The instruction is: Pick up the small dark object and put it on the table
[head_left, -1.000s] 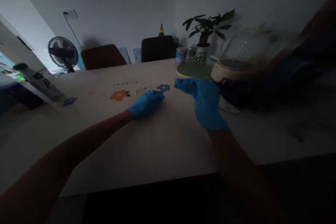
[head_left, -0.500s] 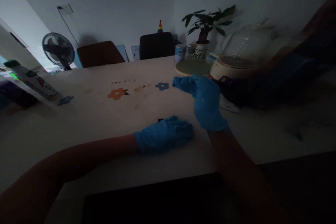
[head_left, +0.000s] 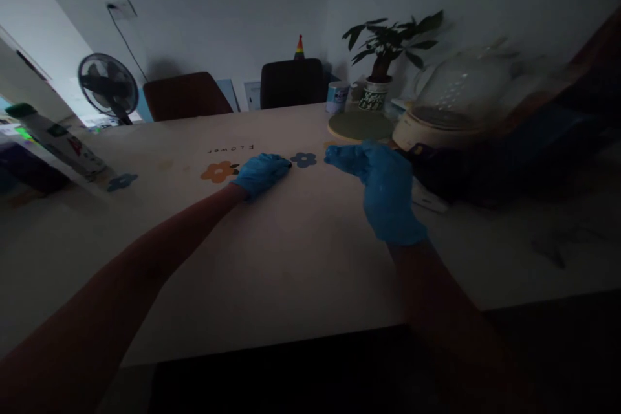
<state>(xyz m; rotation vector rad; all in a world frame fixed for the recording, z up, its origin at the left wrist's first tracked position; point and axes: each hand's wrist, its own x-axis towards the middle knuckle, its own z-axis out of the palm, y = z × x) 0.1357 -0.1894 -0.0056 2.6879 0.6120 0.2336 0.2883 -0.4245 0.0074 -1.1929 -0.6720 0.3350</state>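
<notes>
My left hand (head_left: 262, 174), in a blue glove, lies on the white table (head_left: 291, 272) between a printed orange flower (head_left: 218, 172) and a printed blue flower (head_left: 303, 160). Its fingers are closed, and a small dark bit shows at the fingertips; what it belongs to is hidden. My right hand (head_left: 378, 184), gloved in blue too, is bent at the wrist, with fingers pressed together and pointing left. Whether anything is inside those fingers I cannot make out. It is nearest to the round green mat (head_left: 361, 125) and the blue flower.
A white bottle with a green cap (head_left: 61, 142) stands at the left. Along the right are a glass kettle on a base (head_left: 436, 123), a potted plant (head_left: 376, 87), a tin (head_left: 336, 97) and dark, blurred items. Chairs (head_left: 291, 84) and a fan (head_left: 109, 87) stand beyond the table.
My left hand has slid forward and left across the table, from near the front to beside the orange flower, covering stained spots. My right hand has hardly moved; the view has shifted slightly.
</notes>
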